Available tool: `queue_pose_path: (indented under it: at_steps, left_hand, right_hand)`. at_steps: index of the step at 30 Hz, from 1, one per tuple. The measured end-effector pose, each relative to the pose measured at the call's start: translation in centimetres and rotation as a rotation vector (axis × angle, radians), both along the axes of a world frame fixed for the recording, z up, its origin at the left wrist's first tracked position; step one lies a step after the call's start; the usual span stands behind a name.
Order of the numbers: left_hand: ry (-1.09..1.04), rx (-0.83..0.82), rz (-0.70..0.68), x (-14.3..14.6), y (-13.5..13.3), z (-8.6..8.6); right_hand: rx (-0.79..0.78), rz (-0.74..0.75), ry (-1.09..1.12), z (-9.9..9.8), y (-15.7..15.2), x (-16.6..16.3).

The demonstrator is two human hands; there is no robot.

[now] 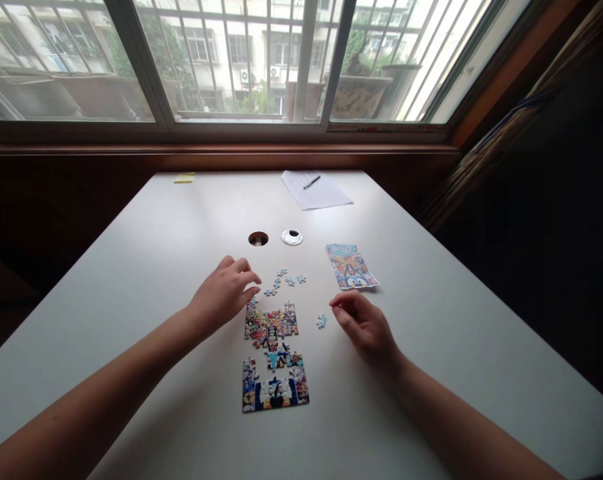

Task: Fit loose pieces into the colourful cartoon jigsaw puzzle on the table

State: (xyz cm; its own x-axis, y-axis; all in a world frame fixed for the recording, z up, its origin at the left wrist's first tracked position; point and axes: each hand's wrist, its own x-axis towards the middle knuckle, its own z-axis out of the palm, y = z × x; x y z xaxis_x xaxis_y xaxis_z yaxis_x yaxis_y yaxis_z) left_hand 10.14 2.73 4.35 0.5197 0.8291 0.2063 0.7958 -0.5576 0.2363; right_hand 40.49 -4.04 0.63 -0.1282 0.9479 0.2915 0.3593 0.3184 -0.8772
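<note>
My left hand (pixel 228 288) hovers by the upper left corner of a partly joined jigsaw puzzle (pixel 274 323), thumb and fingers apart with nothing seen between them. The puzzle is in two colourful sections, the lower one (pixel 276 395) showing a blue cartoon face, with gaps between them. Several loose puzzle pieces (pixel 282 273) lie just beyond it. To the puzzle's right rests a light blue piece (pixel 321 321). Close to that piece, my right hand (pixel 366 328) is closed in a pinch; whether a small piece sits between its fingertips cannot be made out.
A colourful picture card (pixel 351 267) lies beyond my right hand on the white table (pixel 191 220). Farther back are a round hole (pixel 258 239), its silver cover (pixel 292 237), paper sheets (pixel 326 193) with a pen (pixel 311 182), and yellow sticky notes (pixel 184 178). A barred window stands behind.
</note>
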Motion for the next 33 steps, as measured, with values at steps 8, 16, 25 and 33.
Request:
queue_pose_path:
  at_steps: [8, 16, 25, 33]
  left_hand:
    - [0.021, -0.095, -0.009, 1.7, 0.7, -0.8]
    - [0.016, -0.093, -0.022, 2.1, 1.0, -1.1]
    - [-0.024, -0.102, -0.02, 2.1, 0.5, -1.2]
    - [-0.043, -0.111, -0.024, 2.4, 0.5, -1.3]
  right_hand:
    - [-0.012, 0.003, 0.004, 0.0, -0.1, 0.2]
    - [-0.028, 0.021, 0.006, 0.0, -0.1, 0.3]
    - [-0.044, 0.04, 0.015, 0.2, -0.2, 0.3]
    - [-0.034, 0.045, -0.015, 0.1, -0.3, 0.4]
